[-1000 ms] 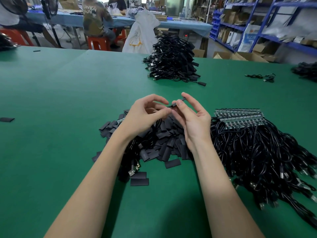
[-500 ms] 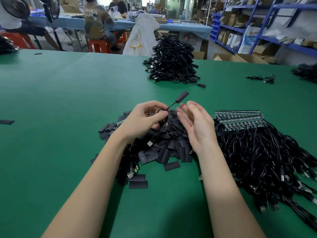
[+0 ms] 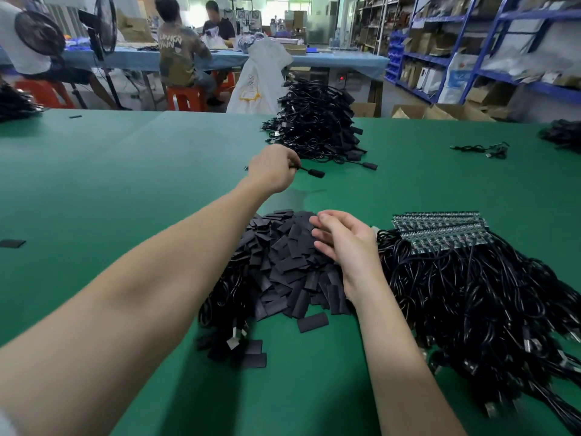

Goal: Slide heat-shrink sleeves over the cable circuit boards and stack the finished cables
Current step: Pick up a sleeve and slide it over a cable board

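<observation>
A green table is seen laid out for sleeving work, with a finished stack of sleeved cables heaped at twelve o'clock and a large bundle of unsleeved cables spread at four o'clock, their bare boards lined up in a row at its top edge. A pile of loose sleeves is heaped at the centre, partly over more cable. The left hand is reached out toward twelve o'clock with a sleeved cable pinched by its cord, the covered end pointing at the stack but held short of it, above the cloth. The right hand is held over the sleeve pile at about three o'clock of it, fingers loosely curled and nothing gripped

It is judged that the piece in hand is done and only the stacking is left. A drop short of the stack is the likeliest fault, since the cable is held just shy of the heap's near edge. Because the grip is on the cord and not the sleeve, the unshrunk sleeve could be slid off the board by a careless toss. The stack is steep, and strays already trail at its foot, so a slide could be set off by a hard landing. Sleeves could also be scattered by the right forearm
</observation>
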Tool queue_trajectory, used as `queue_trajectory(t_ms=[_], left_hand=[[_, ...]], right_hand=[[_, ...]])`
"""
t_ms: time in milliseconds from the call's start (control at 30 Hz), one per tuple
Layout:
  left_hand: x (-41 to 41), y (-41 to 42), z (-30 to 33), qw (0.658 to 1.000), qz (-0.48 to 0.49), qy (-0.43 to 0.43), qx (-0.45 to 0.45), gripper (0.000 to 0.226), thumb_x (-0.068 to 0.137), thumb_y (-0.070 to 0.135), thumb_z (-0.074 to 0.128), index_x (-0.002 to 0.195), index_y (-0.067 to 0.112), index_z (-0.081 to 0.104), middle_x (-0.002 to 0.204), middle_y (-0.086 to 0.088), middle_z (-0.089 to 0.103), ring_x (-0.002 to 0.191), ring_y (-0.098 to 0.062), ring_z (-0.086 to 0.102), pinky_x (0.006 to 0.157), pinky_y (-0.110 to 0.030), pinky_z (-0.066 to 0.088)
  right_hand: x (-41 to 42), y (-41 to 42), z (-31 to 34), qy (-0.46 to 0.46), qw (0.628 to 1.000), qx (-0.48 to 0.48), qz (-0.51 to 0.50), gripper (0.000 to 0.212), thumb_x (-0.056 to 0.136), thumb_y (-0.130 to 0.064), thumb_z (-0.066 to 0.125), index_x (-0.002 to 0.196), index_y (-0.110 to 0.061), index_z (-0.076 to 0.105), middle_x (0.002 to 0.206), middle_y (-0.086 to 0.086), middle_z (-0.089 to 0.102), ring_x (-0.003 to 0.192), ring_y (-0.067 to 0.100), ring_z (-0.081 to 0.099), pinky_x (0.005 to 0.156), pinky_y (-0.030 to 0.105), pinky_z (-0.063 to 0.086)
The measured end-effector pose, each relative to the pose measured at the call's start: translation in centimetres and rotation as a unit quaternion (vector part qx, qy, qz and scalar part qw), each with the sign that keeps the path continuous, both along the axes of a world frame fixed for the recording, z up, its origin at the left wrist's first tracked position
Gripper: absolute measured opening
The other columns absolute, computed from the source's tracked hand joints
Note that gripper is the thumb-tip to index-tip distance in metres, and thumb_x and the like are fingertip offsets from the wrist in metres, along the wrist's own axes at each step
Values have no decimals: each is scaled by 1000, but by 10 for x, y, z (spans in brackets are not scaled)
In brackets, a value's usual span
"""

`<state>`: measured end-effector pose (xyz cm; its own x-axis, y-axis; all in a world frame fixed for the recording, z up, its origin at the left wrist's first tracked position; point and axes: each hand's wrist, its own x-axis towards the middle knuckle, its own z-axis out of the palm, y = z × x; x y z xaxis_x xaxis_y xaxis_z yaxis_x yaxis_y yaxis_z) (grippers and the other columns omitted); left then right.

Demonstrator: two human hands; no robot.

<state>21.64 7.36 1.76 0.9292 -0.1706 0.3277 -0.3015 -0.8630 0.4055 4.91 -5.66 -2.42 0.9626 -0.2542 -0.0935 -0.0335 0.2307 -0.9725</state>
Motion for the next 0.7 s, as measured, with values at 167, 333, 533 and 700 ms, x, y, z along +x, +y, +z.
queue_trajectory(t_ms=[167,333,533,700], left_hand=[[26,-11,-34,990,-13,62,124,42,94,26,66,134,25,57,138,-6,52,129,-29,49,107,-50,42],[21,-6,-46,995,-32,57,82,39,94,27,65,132,23,56,135,-7,54,128,-27,50,108,-50,41],[-23,32,-24,996,-42,38,-63,24,93,26,69,116,19,67,114,-5,66,104,-20,60,97,-36,48],[-86,70,-21,975,-14,39,-216,6,94,30,67,94,29,72,89,18,71,77,8,66,64,-4,45]], right_hand=[[2,-2,-2,-2,1000,-6,18,7,98,-19,64,97,-17,71,91,-5,80,89,11,70,84,29,60],[1,-3,-1,-2,1000,14,22,7,98,-18,64,96,-17,71,90,-3,80,87,10,71,82,27,60],[0,-3,1,3,999,5,32,7,99,-19,64,99,-17,71,90,-3,80,83,8,71,77,24,60],[-3,1,5,5,998,-44,37,7,98,-20,64,99,-18,70,88,-4,79,70,6,66,58,18,51]])
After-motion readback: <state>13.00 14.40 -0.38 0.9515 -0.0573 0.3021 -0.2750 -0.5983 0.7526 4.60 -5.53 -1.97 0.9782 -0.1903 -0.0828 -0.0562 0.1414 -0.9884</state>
